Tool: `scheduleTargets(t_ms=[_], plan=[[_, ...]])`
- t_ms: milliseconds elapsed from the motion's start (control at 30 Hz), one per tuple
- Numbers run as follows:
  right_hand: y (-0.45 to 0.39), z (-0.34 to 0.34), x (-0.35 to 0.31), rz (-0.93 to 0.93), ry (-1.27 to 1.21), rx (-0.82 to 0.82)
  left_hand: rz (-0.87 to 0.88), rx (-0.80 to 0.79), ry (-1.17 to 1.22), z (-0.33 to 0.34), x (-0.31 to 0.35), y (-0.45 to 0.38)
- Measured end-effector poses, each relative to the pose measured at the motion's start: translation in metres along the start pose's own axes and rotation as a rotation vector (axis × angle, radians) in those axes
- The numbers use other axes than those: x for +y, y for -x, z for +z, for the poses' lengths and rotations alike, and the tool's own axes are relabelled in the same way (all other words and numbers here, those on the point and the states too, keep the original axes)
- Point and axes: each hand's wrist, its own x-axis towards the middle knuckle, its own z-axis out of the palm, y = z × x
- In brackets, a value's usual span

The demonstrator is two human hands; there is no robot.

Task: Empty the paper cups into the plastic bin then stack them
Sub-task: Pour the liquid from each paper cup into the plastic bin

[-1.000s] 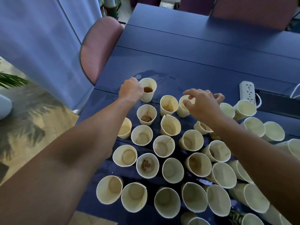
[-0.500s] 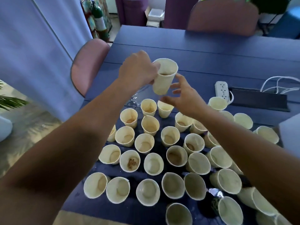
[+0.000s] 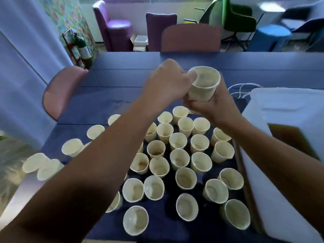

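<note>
Paper cup [image 3: 203, 85] between two hands

A dark blue table [image 3: 122, 81] is seen covered at its near end by dozens of upright paper cups [image 3: 178, 158], some marked with brown residue. A white plastic bin [image 3: 287, 137] holding brown liquid is set at the right edge, with white cables [image 3: 240, 87] laid just behind it.

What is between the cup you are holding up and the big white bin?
In the head view, mostly the right hand wrapped round the raised cup, then a strip of blue table with white cables before the bin.
</note>
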Motion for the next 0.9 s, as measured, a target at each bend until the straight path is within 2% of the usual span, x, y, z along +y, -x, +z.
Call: scheduleTargets(t_ms=[300, 467, 567, 767, 900], plan=[[0.048, -0.129, 0.040, 0.023, 0.161, 0.069, 0.043, -0.056, 0.095, 0.072, 0.068, 0.054], [0.076, -0.184, 0.066, 0.093, 0.176, 0.088, 0.019, -0.086, 0.030, 0.115, 0.085, 0.083], [0.094, -0.204, 0.083, 0.172, 0.170, 0.089, 0.064, -0.172, -0.063, 0.138, 0.087, 0.096], [0.114, -0.223, 0.112, 0.254, 0.278, 0.087, 0.266, -0.416, -0.065, 0.182, 0.086, 0.115], [0.115, -0.227, 0.126, 0.283, 0.305, 0.080, 0.301, -0.443, -0.092, 0.201, 0.082, 0.118]])
